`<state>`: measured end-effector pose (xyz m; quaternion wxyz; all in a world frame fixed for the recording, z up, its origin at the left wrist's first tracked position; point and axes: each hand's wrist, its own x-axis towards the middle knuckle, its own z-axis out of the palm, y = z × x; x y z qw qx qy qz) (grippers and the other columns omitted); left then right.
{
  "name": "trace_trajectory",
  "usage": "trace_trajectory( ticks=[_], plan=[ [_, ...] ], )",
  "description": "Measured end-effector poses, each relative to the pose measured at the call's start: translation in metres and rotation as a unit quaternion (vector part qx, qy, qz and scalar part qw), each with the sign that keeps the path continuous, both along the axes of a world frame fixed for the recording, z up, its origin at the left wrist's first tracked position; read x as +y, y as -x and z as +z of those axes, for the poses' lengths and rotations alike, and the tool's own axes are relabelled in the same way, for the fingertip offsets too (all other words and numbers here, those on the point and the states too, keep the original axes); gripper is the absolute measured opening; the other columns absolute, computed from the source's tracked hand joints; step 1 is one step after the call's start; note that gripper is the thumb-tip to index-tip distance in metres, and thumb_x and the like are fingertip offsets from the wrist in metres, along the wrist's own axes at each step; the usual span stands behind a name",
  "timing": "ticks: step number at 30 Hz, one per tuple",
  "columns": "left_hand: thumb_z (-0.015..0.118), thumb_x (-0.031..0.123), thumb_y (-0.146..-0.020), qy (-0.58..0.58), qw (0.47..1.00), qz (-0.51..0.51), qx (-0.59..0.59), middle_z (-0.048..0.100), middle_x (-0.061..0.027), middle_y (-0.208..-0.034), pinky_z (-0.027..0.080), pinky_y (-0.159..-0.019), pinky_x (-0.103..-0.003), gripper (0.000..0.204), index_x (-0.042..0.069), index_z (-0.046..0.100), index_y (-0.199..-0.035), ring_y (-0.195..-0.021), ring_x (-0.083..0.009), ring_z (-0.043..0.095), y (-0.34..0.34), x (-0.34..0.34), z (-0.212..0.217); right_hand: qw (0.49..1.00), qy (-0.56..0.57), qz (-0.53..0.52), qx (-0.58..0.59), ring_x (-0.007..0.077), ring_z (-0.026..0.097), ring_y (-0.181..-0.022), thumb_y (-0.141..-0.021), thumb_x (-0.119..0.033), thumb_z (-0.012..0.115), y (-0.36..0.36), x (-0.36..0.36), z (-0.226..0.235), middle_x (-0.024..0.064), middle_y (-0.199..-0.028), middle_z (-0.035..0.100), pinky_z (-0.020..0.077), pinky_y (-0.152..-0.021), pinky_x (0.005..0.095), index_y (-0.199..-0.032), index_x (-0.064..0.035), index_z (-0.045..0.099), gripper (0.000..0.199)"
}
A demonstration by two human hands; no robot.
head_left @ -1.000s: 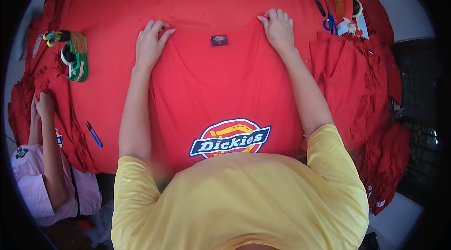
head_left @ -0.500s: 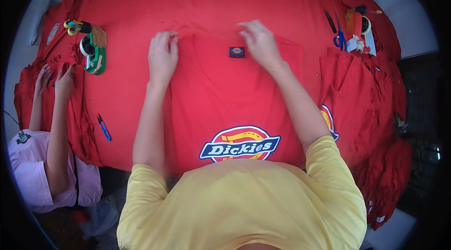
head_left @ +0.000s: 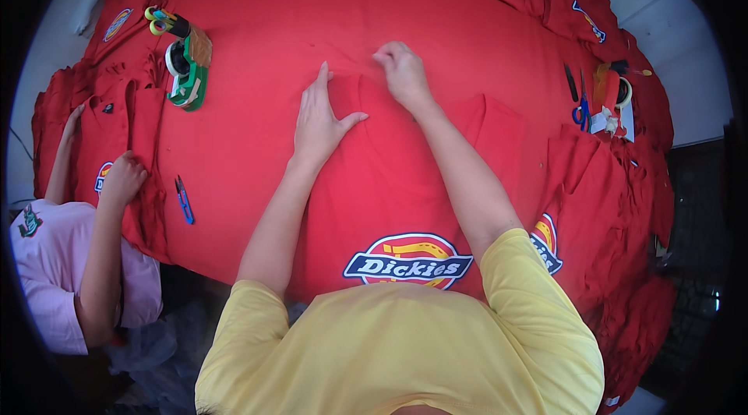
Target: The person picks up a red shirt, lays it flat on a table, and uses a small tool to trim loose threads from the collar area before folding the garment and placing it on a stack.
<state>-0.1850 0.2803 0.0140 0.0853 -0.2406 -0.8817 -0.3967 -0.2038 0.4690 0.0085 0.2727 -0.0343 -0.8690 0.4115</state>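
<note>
A left hand (head_left: 319,120) presses flat and open on a red fabric garment (head_left: 389,181) spread mid-surface, while the right hand (head_left: 403,72) pinches its folded upper edge.

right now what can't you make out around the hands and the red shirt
- Head view: the right hand has its fingertips curled into the red shirt; what they pinch is hidden.
- Head view: the shirt's lower part is covered by the person's own yellow top.
- Head view: the tools at the right, beside the blue scissors, are too small to tell apart.
- Head view: the co-worker at the left is cut off by the rim.
</note>
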Motion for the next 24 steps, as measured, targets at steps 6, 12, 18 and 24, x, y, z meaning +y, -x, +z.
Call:
trace_trajectory(
  ticks=[6,12,18,24],
  plan=[
    [0.062,0.002,-0.085,-0.278,0.957,0.033,-0.074,0.047,-0.0138,-0.130,0.045,-0.096,-0.033,0.053,0.000,0.038,-0.132,-0.115,-0.0204,0.052,0.019,-0.039,-0.017,0.979,0.100,0.038,-0.175,0.0168,0.057,-0.070,-0.086,-0.020,0.062,-0.090,0.025,0.077,0.0091,-0.074,0.058,0.0454,-0.066,0.0313,-0.084,0.0008,0.058,0.021],
    [0.061,0.019,-0.089,-0.048,0.984,0.077,-0.154,0.063,-0.0085,-0.090,0.047,-0.068,-0.030,0.021,-0.001,0.061,-0.096,-0.079,-0.0145,0.058,0.013,-0.076,0.000,0.803,-0.017,0.363,-0.472,0.0244,0.064,-0.079,-0.082,-0.012,0.063,-0.282,0.064,0.112,0.0081,-0.082,0.065,0.0499,-0.072,0.0338,-0.083,-0.0050,0.066,0.008],
    [0.060,0.036,-0.088,0.038,0.983,0.121,-0.132,0.059,-0.0088,-0.081,0.045,-0.067,-0.036,0.034,0.002,0.062,-0.087,-0.074,-0.0223,0.057,0.006,-0.050,0.014,0.711,-0.057,0.195,-0.674,0.0266,0.063,-0.090,-0.093,-0.047,0.047,-0.346,0.071,0.112,0.0129,-0.093,0.067,0.0475,-0.079,0.0362,-0.104,-0.0081,0.067,0.045],
    [0.060,0.034,-0.088,0.224,0.969,0.099,-0.024,0.062,-0.0113,-0.080,0.047,-0.063,-0.043,0.032,0.003,0.057,-0.081,-0.072,-0.0309,0.061,0.017,-0.039,0.019,0.959,-0.013,-0.170,-0.225,0.0310,0.060,-0.090,-0.091,-0.026,0.054,-0.279,0.123,0.033,0.0200,-0.098,0.061,0.0466,-0.078,0.0381,-0.107,0.0019,0.060,0.032]
  ],
)
